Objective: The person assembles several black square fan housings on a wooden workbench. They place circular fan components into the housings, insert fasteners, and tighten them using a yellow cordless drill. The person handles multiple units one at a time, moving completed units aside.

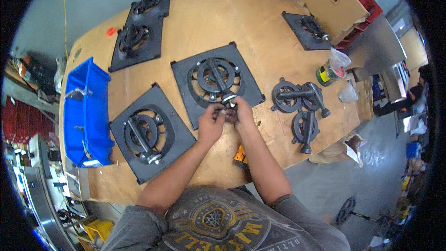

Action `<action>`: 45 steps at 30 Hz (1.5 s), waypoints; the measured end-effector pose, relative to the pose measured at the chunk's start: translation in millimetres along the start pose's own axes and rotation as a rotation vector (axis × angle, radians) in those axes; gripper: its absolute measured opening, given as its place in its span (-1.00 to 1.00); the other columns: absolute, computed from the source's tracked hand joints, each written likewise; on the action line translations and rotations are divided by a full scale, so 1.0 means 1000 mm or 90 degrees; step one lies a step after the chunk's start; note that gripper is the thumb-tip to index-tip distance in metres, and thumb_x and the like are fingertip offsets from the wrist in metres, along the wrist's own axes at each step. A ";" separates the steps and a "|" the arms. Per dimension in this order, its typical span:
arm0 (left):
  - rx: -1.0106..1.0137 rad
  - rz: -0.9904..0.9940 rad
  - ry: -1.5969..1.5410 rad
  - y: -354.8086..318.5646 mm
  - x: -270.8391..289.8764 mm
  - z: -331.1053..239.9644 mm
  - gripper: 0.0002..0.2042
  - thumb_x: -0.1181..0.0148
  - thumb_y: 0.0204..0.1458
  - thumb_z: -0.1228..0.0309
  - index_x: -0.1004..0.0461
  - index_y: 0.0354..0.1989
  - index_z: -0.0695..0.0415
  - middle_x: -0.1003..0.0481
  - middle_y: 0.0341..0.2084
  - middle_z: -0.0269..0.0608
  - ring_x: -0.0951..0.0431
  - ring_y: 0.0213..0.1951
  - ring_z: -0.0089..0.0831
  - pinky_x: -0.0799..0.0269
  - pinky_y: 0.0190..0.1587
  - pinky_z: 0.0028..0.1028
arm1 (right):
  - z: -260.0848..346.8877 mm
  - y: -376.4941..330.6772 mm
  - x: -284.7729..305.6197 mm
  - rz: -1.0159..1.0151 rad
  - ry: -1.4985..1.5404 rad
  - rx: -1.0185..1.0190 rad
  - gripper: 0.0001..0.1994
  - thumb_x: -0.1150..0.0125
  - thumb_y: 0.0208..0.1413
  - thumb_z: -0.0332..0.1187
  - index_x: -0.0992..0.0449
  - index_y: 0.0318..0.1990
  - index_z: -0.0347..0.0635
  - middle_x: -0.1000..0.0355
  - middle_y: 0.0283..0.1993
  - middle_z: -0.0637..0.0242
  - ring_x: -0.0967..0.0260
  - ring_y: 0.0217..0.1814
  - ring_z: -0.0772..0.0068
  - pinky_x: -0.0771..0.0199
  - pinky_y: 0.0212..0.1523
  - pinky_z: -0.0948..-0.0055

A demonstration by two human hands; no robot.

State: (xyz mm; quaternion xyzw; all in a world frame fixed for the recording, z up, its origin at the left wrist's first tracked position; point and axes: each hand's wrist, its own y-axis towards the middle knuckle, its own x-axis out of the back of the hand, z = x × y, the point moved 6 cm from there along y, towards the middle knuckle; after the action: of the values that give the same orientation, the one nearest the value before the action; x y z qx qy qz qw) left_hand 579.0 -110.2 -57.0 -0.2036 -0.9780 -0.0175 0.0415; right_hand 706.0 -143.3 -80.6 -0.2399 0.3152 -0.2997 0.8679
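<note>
A square black burner plate (251, 82) lies in the middle of the wooden table, with a round gas burner (214, 75) set in its ring. The burner's tube points toward me and ends in a silver disc-shaped fitting (228, 97). My left hand (212, 122) is closed in a pinch just in front of the plate's near edge. Beside it, my right hand (240, 113) has curled fingers right against the fitting. Whatever small piece the fingertips hold is too hidden to make out. An orange-and-black tool (240, 156) lies near my right forearm.
Another plate with burner (174, 132) lies at left, beside a blue bin (88, 145). More burner plates (139, 58) sit far left and one (302, 32) far right. Loose burners (289, 97), a jar (327, 75) and a cup (347, 94) occupy the right; a cardboard box (325, 4) stands behind.
</note>
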 end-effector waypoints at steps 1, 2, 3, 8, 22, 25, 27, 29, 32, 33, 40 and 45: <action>-0.021 0.020 0.023 -0.007 -0.007 0.001 -0.63 -0.13 0.14 0.49 -0.34 0.14 0.21 -0.53 -0.22 -0.11 -0.55 -0.24 -0.50 -0.50 -0.17 -0.45 | -0.006 0.010 0.008 0.039 0.028 0.007 -0.81 -0.08 0.09 -0.22 -0.42 -0.27 -0.14 -0.40 -0.40 0.35 -0.34 -0.50 0.50 -0.40 -0.54 0.48; -0.045 0.044 0.046 -0.014 -0.014 -0.010 -0.61 -0.13 0.13 0.50 -0.33 0.15 0.21 -0.53 -0.24 -0.15 -0.54 -0.25 -0.54 -0.50 -0.19 -0.47 | -0.006 0.007 0.013 0.038 0.039 0.043 -0.81 -0.09 0.09 -0.24 -0.42 -0.27 -0.15 -0.40 -0.40 0.35 -0.35 -0.49 0.49 -0.41 -0.52 0.48; -0.088 0.014 0.109 -0.016 -0.011 -0.020 -0.56 -0.16 0.10 0.51 -0.32 0.19 0.19 -0.51 -0.21 -0.14 -0.56 -0.23 -0.48 -0.50 -0.19 -0.47 | -0.007 0.006 0.012 0.047 0.047 0.073 -0.82 -0.09 0.10 -0.25 -0.42 -0.28 -0.16 -0.40 -0.40 0.34 -0.35 -0.49 0.49 -0.41 -0.50 0.48; -0.104 0.052 0.102 -0.018 -0.015 -0.026 -0.46 -0.17 0.07 0.50 -0.24 0.28 0.14 -0.47 -0.13 -0.03 -0.56 -0.18 -0.33 -0.50 -0.14 -0.43 | 0.000 -0.009 0.017 0.046 -0.057 0.187 -0.80 -0.14 0.12 -0.36 -0.50 -0.18 -0.29 -0.47 -0.35 0.31 -0.41 -0.38 0.51 -0.43 -0.33 0.54; -0.040 0.065 0.043 -0.020 -0.025 -0.006 -0.41 -0.17 0.05 0.54 -0.18 0.31 0.13 -0.47 -0.08 0.00 -0.57 -0.14 -0.25 -0.49 -0.07 -0.37 | 0.008 -0.018 0.028 0.170 -0.249 0.301 -0.59 -0.17 0.12 -0.44 -0.42 0.15 -0.30 -0.48 -0.02 0.20 -0.42 -0.03 0.44 -0.41 0.00 0.49; 0.008 0.076 0.014 -0.017 -0.022 -0.007 -0.44 -0.16 0.03 0.56 -0.22 0.28 0.16 -0.47 -0.07 0.01 -0.57 -0.12 -0.23 -0.49 -0.07 -0.36 | 0.007 -0.016 0.029 0.181 -0.269 0.306 -0.58 -0.19 0.10 -0.47 -0.40 0.15 -0.26 -0.45 0.00 0.21 -0.40 0.01 0.43 -0.41 0.02 0.47; -0.007 0.076 0.034 -0.015 -0.019 -0.014 -0.46 -0.16 0.03 0.57 -0.24 0.25 0.17 -0.48 -0.07 0.02 -0.57 -0.12 -0.24 -0.50 -0.08 -0.37 | 0.008 -0.014 0.028 0.192 -0.277 0.301 -0.57 -0.18 0.09 -0.49 -0.36 0.16 -0.25 -0.44 0.00 0.22 -0.39 0.01 0.43 -0.41 0.01 0.46; -0.014 0.073 0.043 -0.014 -0.017 -0.019 -0.48 -0.15 0.02 0.58 -0.27 0.22 0.19 -0.48 -0.07 0.02 -0.58 -0.12 -0.24 -0.50 -0.09 -0.37 | 0.008 -0.013 0.026 0.206 -0.287 0.300 -0.57 -0.14 0.10 -0.51 -0.32 0.16 -0.25 -0.43 -0.02 0.24 -0.38 -0.02 0.43 -0.40 -0.03 0.47; -0.018 0.068 0.039 -0.013 -0.015 -0.023 -0.52 -0.15 0.02 0.58 -0.30 0.18 0.21 -0.49 -0.08 0.02 -0.58 -0.12 -0.25 -0.51 -0.11 -0.38 | 0.008 -0.011 0.026 0.215 -0.257 0.285 -0.60 -0.14 0.10 -0.51 -0.33 0.12 -0.21 -0.43 -0.09 0.27 -0.37 -0.06 0.47 -0.40 -0.09 0.49; -0.020 0.067 0.037 -0.012 -0.015 -0.024 -0.52 -0.15 0.02 0.58 -0.30 0.18 0.21 -0.49 -0.08 0.02 -0.58 -0.13 -0.26 -0.51 -0.11 -0.38 | 0.008 -0.009 0.026 0.222 -0.253 0.293 -0.61 -0.14 0.10 -0.52 -0.33 0.11 -0.21 -0.42 -0.09 0.28 -0.37 -0.06 0.48 -0.40 -0.10 0.50; 0.001 0.070 0.005 -0.009 -0.015 -0.015 -0.56 -0.14 0.02 0.60 -0.33 0.14 0.24 -0.52 -0.15 -0.05 -0.58 -0.15 -0.33 -0.49 -0.08 -0.40 | 0.008 -0.008 0.022 0.243 -0.226 0.293 -0.64 -0.14 0.10 -0.52 -0.33 0.08 -0.18 -0.39 -0.09 0.33 -0.35 -0.10 0.51 -0.40 -0.13 0.51; 0.040 0.085 -0.043 -0.009 -0.017 -0.014 -0.59 -0.13 0.02 0.61 -0.34 0.10 0.25 -0.54 -0.20 -0.08 -0.58 -0.15 -0.37 -0.48 -0.08 -0.42 | 0.007 -0.005 0.022 0.241 -0.210 0.332 -0.66 -0.14 0.09 -0.53 -0.33 0.04 -0.18 -0.38 -0.11 0.35 -0.35 -0.10 0.53 -0.40 -0.13 0.52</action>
State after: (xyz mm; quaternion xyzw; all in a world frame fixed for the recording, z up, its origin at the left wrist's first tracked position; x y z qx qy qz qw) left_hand 591.8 -125.4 -44.9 -0.2671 -0.9633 0.0230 0.0156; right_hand 723.3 -160.1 -81.7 0.0069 0.1225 -0.1614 0.9792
